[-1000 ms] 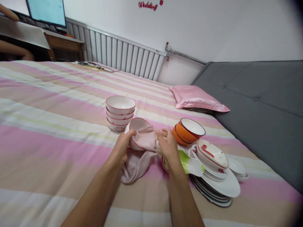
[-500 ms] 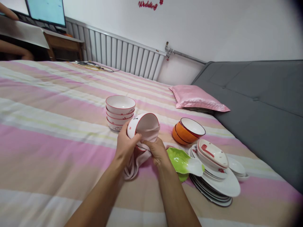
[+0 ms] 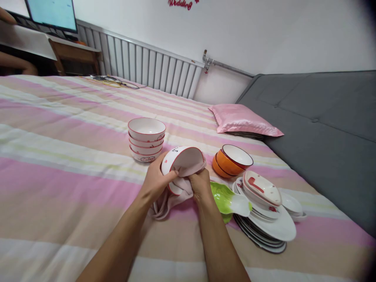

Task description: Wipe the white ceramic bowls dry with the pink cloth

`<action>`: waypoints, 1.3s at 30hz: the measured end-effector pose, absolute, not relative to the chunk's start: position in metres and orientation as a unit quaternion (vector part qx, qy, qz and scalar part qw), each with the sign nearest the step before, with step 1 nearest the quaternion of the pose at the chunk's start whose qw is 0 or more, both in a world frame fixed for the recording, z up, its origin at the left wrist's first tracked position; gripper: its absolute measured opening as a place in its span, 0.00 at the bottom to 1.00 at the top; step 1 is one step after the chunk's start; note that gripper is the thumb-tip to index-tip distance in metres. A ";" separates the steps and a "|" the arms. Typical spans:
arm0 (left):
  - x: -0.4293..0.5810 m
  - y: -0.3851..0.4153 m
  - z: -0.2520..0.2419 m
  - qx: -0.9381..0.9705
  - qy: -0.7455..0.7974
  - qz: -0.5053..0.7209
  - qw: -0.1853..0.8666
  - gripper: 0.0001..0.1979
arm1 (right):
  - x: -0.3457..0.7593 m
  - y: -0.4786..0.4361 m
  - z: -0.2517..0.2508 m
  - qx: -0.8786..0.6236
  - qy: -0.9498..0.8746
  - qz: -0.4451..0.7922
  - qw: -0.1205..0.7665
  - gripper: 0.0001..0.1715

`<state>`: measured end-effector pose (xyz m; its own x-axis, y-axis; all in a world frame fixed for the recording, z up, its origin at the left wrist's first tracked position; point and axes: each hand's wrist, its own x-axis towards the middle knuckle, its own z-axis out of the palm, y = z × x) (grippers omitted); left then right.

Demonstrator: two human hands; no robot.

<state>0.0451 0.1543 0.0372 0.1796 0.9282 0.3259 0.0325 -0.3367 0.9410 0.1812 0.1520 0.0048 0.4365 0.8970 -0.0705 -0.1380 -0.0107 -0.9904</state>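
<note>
Above the striped bed, a white bowl with a red rim (image 3: 169, 159) is tilted on its side, its mouth turned to the right. My left hand (image 3: 155, 176) is closed around the bowl's left side, thumb over the near rim. A pale pink cloth (image 3: 183, 184) runs over the rim and into the bowl, and its loose end hangs below. My right hand (image 3: 201, 182) grips the cloth at the bowl's right edge; part of its fingers is hidden behind cloth and bowl. Just beyond my left hand stands a stack of matching bowls (image 3: 146, 139).
Right of my hands lie orange bowls (image 3: 226, 164), a green leaf-shaped dish (image 3: 221, 196) and a pile of plates (image 3: 284, 227) topped by an oval bowl (image 3: 261, 186). Farther back are a pink pillow (image 3: 245, 119), cables (image 3: 114, 81) and a grey headboard (image 3: 317, 102). A person's arm (image 3: 7, 16) shows far left.
The bowl has turned and moved slightly right and down. My right hand has shifted right and up with the cloth along the rim. The whole view has shifted a little.
</note>
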 end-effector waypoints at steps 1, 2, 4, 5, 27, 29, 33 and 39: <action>0.043 0.155 0.038 0.639 0.376 0.505 0.442 0.29 | 0.183 0.152 0.004 -0.590 -0.343 0.393 0.615 0.17; 0.041 0.155 0.040 0.643 0.371 0.495 0.453 0.29 | 0.185 0.152 0.004 -0.604 -0.359 0.369 0.609 0.17; 0.036 0.155 0.042 0.646 0.361 0.474 0.477 0.28 | 0.189 0.150 0.005 -0.618 -0.396 0.315 0.603 0.18; 0.033 0.155 0.044 0.649 0.357 0.462 0.488 0.28 | 0.190 0.149 0.007 -0.619 -0.417 0.290 0.599 0.18; 0.022 0.150 0.057 0.760 0.405 0.309 0.404 0.21 | 0.190 0.128 0.038 -0.479 -0.719 0.170 0.474 0.17; 0.024 0.148 0.059 0.770 0.427 0.318 0.351 0.24 | 0.189 0.129 0.039 -0.456 -0.728 0.160 0.487 0.18; 0.026 0.144 0.063 0.782 0.474 0.308 0.261 0.29 | 0.187 0.131 0.039 -0.431 -0.741 0.134 0.498 0.20; 0.027 0.146 0.057 0.792 0.504 0.239 0.247 0.27 | 0.186 0.134 0.033 -0.443 -0.771 0.153 0.432 0.22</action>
